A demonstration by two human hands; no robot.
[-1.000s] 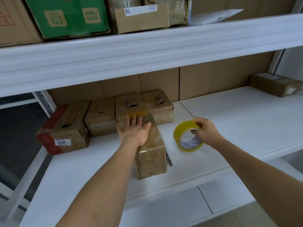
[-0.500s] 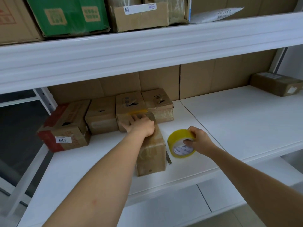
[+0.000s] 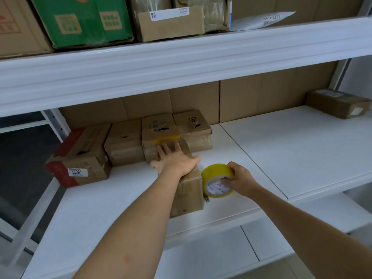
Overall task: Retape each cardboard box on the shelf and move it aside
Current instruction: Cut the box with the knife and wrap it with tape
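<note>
My left hand (image 3: pixel 177 161) presses flat, fingers straight, on the box (image 3: pixel 188 188) at centre frame. My right hand (image 3: pixel 239 181) grips the tape roll (image 3: pixel 218 181) just beside it. I should smooth firmly, then slide it aside.

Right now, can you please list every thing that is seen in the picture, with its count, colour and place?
front box: 1, brown, middle shelf near the front edge, under the left hand
row of boxes: 4, brown, the leftmost with red sides, at the back left of the middle shelf
far box: 1, brown, back right of the middle shelf
tape roll: 1, yellow, right of the front box, in the right hand
dark tool: 1, mostly hidden beside the front box, kind unclear
top shelf boxes: several, brown, one green
white envelope: 1, top shelf, right
middle shelf: white
left hand: flat on the front box
right hand: grips the tape roll
</note>
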